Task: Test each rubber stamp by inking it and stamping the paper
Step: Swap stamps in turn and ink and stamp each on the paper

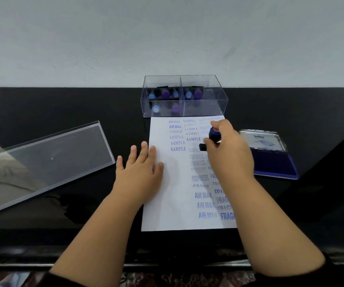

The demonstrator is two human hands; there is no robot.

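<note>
- Clear plastic box (204,104) holds seven stamps.
- Your right hand (228,150) grips one blue-topped, black-based stamp (213,137) on the paper (167,204), beside the one ink pad (274,162).
- Your left hand (141,168) lies flat, fingers straight, on the paper's left edge.

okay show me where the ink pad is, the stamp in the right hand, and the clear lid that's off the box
ink pad (273,162): head view, on its dark blue inking surface.
stamp (213,136): head view, on its blue handle below the thumb of the right hand (229,150).
clear lid (48,162): head view, on its flat transparent panel.
</note>
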